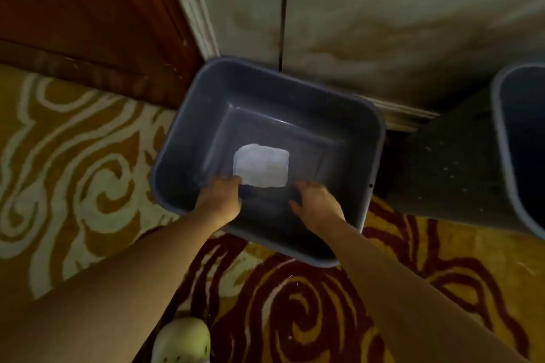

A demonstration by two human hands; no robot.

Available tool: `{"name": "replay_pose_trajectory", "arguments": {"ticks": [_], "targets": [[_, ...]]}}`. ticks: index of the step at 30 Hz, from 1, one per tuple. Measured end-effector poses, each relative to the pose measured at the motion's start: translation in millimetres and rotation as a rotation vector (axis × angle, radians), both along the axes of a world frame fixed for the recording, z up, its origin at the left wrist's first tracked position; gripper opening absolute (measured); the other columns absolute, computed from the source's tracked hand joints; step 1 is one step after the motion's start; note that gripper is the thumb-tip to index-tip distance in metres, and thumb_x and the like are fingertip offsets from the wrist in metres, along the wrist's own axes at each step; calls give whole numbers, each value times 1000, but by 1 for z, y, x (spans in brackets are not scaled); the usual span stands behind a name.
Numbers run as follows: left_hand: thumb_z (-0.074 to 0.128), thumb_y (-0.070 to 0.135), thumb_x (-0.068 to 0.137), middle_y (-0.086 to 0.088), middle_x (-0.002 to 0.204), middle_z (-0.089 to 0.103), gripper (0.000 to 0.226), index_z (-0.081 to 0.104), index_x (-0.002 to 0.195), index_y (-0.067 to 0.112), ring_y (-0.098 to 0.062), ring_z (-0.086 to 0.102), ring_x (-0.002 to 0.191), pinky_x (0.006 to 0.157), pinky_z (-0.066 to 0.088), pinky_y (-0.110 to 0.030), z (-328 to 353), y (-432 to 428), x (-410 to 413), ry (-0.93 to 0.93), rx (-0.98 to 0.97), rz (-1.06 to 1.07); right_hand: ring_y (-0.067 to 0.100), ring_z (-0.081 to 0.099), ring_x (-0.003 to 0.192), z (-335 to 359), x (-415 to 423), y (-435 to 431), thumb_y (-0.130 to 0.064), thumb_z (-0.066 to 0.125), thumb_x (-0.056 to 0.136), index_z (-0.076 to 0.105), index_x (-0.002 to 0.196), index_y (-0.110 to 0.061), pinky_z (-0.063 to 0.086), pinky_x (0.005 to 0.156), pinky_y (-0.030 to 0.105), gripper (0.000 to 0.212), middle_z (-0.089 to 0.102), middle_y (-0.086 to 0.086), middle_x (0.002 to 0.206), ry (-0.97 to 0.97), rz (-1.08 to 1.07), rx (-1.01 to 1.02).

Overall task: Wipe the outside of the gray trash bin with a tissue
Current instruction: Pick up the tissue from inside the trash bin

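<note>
A gray rectangular trash bin (188, 115) stands on the carpet against the wall, seen from above with its inside open to view. A folded white tissue (261, 168) hangs over the bin's interior. My left hand (219, 200) pinches the tissue's near left corner, reaching past the near rim. My right hand (317, 202) is also inside the near rim, fingers curled downward, just right of the tissue; whether it touches the tissue is unclear.
A second gray bin (501, 115) stands at the right edge. A brown wooden door (88, 18) and white frame (191, 9) lie to the left, a stained wall (383, 23) behind. Patterned yellow and red carpet (88, 156) covers the floor. My pale shoe (182, 342) shows below.
</note>
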State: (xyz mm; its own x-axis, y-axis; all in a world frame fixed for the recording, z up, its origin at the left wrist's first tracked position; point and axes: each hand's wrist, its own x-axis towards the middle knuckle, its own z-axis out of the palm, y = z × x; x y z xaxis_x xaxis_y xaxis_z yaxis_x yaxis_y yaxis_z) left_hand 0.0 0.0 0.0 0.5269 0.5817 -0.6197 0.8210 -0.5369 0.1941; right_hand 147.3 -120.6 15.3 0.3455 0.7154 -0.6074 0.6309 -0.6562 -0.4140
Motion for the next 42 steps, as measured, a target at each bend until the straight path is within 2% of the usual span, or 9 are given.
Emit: {"name": "replay_pose_trajectory", "arguments": {"ticks": [3, 8, 15, 23, 28, 31, 35, 39, 42], "targets": [[48, 24, 90, -10, 140, 44, 50, 37, 137, 19, -28, 39, 129, 106, 37, -42, -21, 9, 5, 11, 12, 23, 29, 46, 119, -26, 1, 13, -26, 52, 90, 45, 130, -19, 43, 93, 40, 41, 51, 11, 130, -89, 45, 37], [46, 26, 89, -12, 142, 35, 53, 31, 139, 19, -29, 34, 130, 106, 36, -43, -46, 21, 22, -47, 70, -12, 30, 37, 124, -58, 5, 40, -29, 53, 89, 36, 135, -14, 35, 99, 40, 51, 43, 13, 134, -270, 136, 107], [51, 24, 85, -10, 122, 44, 34, 47, 118, 15, -27, 42, 115, 97, 38, -38, -59, 55, 42, -93, 183, -169, 29, 36, 121, -83, 19, 70, -26, 56, 86, 41, 129, -15, 31, 100, 39, 47, 42, 12, 130, -394, 269, 160], [55, 27, 83, -5, 111, 50, 16, 62, 95, 18, -24, 47, 107, 80, 30, -26, -62, 77, 50, -123, 55, -270, 28, 41, 115, -93, 22, 77, -19, 44, 91, 53, 112, -14, 32, 96, 39, 24, 50, 11, 120, -469, 300, 238], [54, 20, 81, -9, 117, 58, 19, 63, 95, 12, -28, 54, 105, 83, 42, -31, -24, 88, 66, -91, 13, -348, 31, 47, 111, -63, 31, 78, -15, 48, 89, 54, 108, -9, 41, 89, 38, 21, 55, 15, 118, -364, 274, 235], [53, 19, 82, -9, 98, 66, 4, 57, 83, 18, -24, 58, 89, 72, 39, -29, 15, 90, 74, -205, 50, -289, 37, 57, 100, -24, 39, 73, -15, 47, 88, 54, 102, -8, 47, 79, 38, 17, 62, 19, 110, -258, 88, 298], [58, 21, 78, 9, 70, 57, 3, 59, 77, 24, -14, 56, 75, 71, 47, -30, 49, 75, 83, -377, -7, -169, 36, 58, 97, 15, 51, 56, -15, 48, 87, 54, 108, -13, 46, 76, 37, 22, 63, 17, 110, -216, -44, 404], [59, 18, 78, 11, 68, 60, 8, 65, 79, 22, -8, 58, 70, 61, 44, -12, 69, 57, 102, -452, -18, -250, 27, 59, 98, 41, 67, 34, -24, 54, 88, 63, 109, -18, 50, 82, 39, 23, 62, 10, 113, -222, -9, 459], [61, 19, 78, 8, 71, 63, 5, 65, 79, 22, -8, 59, 70, 59, 43, -11, 83, 43, 115, -499, -53, -289, 25, 57, 101, 60, 75, 14, -27, 54, 90, 66, 106, -19, 49, 84, 37, 22, 61, 8, 114, -290, -82, 513]]}}
